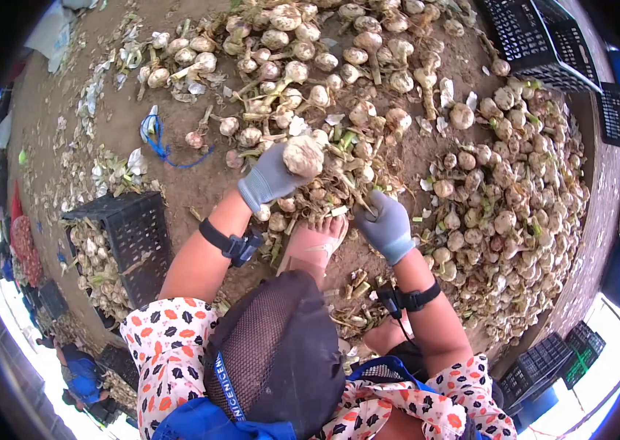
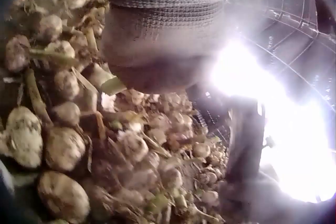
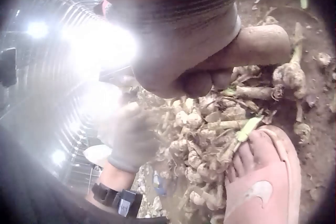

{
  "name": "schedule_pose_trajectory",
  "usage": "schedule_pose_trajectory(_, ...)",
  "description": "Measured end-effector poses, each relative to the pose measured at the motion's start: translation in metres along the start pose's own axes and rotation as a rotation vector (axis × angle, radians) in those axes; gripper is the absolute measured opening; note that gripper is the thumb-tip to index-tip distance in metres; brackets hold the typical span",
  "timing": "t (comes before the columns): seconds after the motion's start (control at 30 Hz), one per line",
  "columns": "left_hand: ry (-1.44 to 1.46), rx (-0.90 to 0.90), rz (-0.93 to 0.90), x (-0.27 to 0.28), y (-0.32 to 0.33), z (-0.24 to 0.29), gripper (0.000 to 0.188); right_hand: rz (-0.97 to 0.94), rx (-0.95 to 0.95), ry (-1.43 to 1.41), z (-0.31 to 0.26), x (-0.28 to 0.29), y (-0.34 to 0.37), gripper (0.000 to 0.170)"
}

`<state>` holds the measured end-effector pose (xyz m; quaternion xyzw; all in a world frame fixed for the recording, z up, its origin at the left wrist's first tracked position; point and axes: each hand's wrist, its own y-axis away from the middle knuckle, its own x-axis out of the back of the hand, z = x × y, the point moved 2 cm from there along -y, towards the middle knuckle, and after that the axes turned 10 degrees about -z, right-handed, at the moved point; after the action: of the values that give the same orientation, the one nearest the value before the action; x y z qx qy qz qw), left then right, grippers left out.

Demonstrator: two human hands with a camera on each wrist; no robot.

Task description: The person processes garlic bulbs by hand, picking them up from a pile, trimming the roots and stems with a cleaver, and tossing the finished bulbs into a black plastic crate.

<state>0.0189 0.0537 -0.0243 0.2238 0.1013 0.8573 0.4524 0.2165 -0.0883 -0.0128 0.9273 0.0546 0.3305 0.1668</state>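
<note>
In the head view my left hand [image 1: 270, 178], in a grey glove, grips a large pale garlic bulb [image 1: 303, 156] above the heap. My gloved right hand [image 1: 385, 227] is to the right of it, fingers curled round a tool whose round wooden handle [image 3: 265, 44] sticks out of the fist in the right wrist view. The tool's working end is not clear. Below and between the hands lie garlic bulbs with stalks [image 3: 191, 155] and cut stalk pieces. In the left wrist view the left glove [image 2: 157, 45] hides the held bulb.
A foot in a pink sandal [image 1: 316, 246] stands between the hands. A large pile of trimmed garlic [image 1: 500, 213] lies at right, untrimmed garlic [image 1: 288, 51] ahead. A black crate [image 1: 141, 249] holding garlic is at left, another black crate [image 1: 522, 44] at upper right. Blue cord [image 1: 156, 143] lies on the soil.
</note>
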Motion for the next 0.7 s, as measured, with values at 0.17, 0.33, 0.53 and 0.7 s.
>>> schedule_pose_trajectory(0.17,1.831,0.096,-0.652,-0.035,0.002,0.020,0.035,0.029,0.213,0.210,-0.042,0.021,0.006,0.023)
schedule_pose_trajectory(0.33,1.169,0.188,-0.342,-0.038,0.016,0.024,0.029,0.003,0.286,0.279,-0.057,0.022,0.010,0.022)
schedule_pose_trajectory(0.53,1.156,0.287,-0.428,-0.042,0.028,0.035,0.028,0.056,0.300,0.401,-0.059,0.023,0.015,0.012)
schedule_pose_trajectory(0.7,0.548,-0.322,-0.425,-0.037,0.032,0.025,0.026,0.124,0.182,0.463,-0.037,0.021,0.015,0.007)
